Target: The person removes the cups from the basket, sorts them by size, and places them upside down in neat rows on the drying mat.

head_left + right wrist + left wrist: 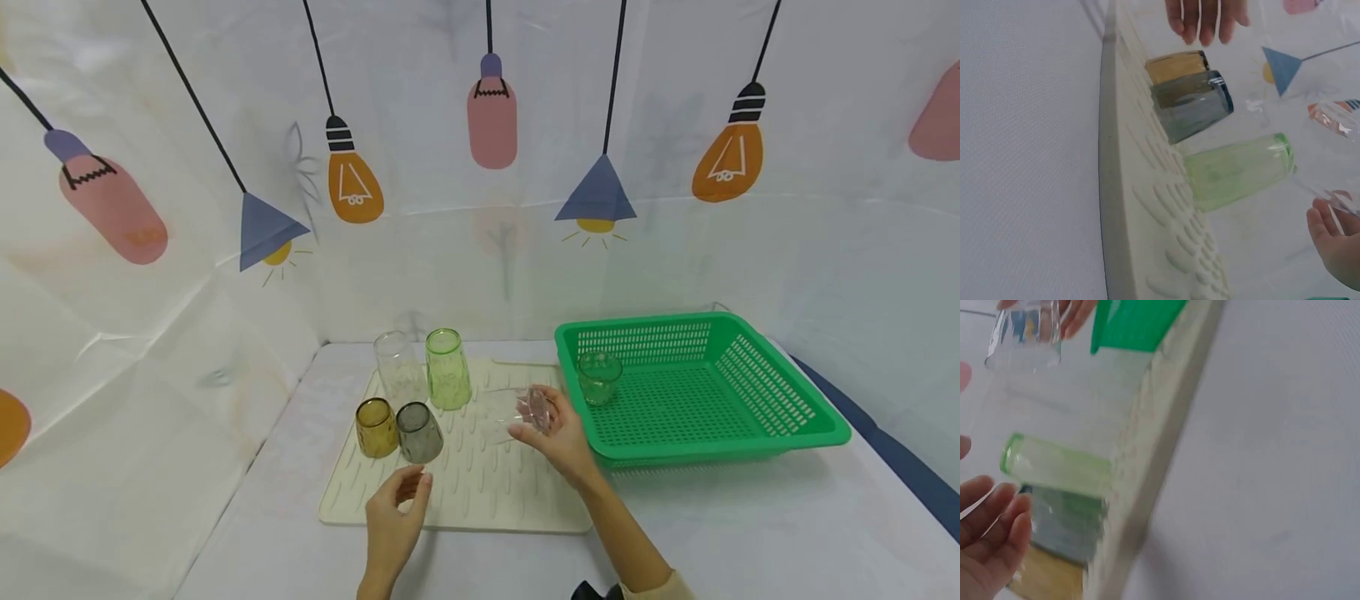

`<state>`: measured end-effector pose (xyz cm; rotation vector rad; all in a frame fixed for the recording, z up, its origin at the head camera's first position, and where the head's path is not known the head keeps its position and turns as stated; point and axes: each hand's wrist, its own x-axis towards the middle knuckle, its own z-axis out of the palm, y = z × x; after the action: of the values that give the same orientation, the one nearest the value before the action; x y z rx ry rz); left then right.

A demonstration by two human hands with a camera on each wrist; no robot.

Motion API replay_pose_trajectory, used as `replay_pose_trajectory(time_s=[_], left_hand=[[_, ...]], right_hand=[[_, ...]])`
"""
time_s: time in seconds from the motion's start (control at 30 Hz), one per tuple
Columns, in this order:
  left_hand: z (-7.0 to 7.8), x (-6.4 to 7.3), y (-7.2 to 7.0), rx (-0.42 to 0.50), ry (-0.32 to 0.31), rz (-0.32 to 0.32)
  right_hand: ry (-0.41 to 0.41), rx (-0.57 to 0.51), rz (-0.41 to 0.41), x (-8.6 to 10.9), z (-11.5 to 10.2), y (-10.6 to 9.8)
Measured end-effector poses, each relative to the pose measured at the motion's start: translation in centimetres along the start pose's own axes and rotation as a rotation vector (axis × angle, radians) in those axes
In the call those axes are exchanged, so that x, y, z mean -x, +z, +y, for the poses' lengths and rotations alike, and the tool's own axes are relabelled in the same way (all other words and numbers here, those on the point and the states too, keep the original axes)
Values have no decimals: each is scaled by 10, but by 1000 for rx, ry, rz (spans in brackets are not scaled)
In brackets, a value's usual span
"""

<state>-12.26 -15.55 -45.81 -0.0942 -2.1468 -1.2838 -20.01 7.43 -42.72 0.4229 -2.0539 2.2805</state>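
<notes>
My right hand (562,437) grips a clear glass (536,408) near one end, tilted on its side above the right part of the cream drying mat (487,508). Next to the mat's front left, my left hand (395,518) is held with fingers loosely bent and nothing in them. Just beyond its fingertips stand a grey glass (420,433) and an amber glass (377,429), side by side on the mat. Behind them are a tall clear glass (399,367) and a tall green glass (448,371). The left wrist view shows the held glass (1025,340) in mid-air.
A green plastic basket (720,454) stands right of the mat, with a short greenish glass (599,377) in its left end. A white cloth (750,542) covers the table. Behind hangs a white sheet (450,267) printed with lamps.
</notes>
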Motion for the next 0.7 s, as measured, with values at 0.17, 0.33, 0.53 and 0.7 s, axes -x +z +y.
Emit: replay_pose_trajectory(time_s=[0.17,0.33,0.53,0.7], left_hand=[[-25,6,-19,-254,72,218],[-37,7,-39,-388,-38,276],[-50,4,-59,-447,-138,243],[-67,-1,-70,-520,-213,85]], right_hand=[[-6,97,14,-5,12,-1],[-33,145,9,-10,22,0],[-7,178,-36,-15,29,3],[26,259,-40,-15,19,8]])
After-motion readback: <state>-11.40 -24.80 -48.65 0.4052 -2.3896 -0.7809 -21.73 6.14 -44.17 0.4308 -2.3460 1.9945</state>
